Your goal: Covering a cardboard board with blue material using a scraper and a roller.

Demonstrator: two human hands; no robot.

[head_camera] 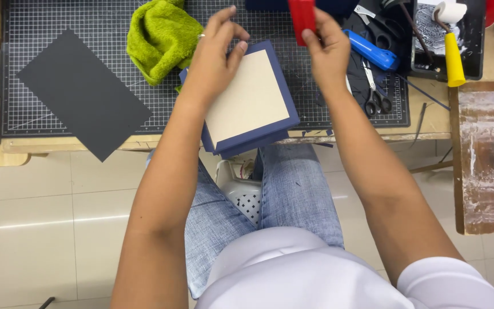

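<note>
A dark grey card sheet (pixel 81 94) is lying at the left of the gridded cutting mat (pixel 41 23), one corner hanging over the bench's front edge. Beside it a green towel (pixel 158 37) is sitting bunched near the mat's back edge. The person's left hand (pixel 215 54) is resting on the top corner of a navy-bordered board with a beige centre (pixel 247 100), its fingers curled narrowly and pinching that corner; the board is tilting off the front edge of the bench, over the lap. The right hand (pixel 327 48) is gripping a red block (pixel 303 17) between thumb and fingers, just above the board's right corner. Further right, a blue-handled tool (pixel 373 52) and scissors (pixel 374 97) are lying on the mat. At the back right corner a black tray (pixel 475 51) is holding a yellow-handled roller (pixel 453 48).
</note>
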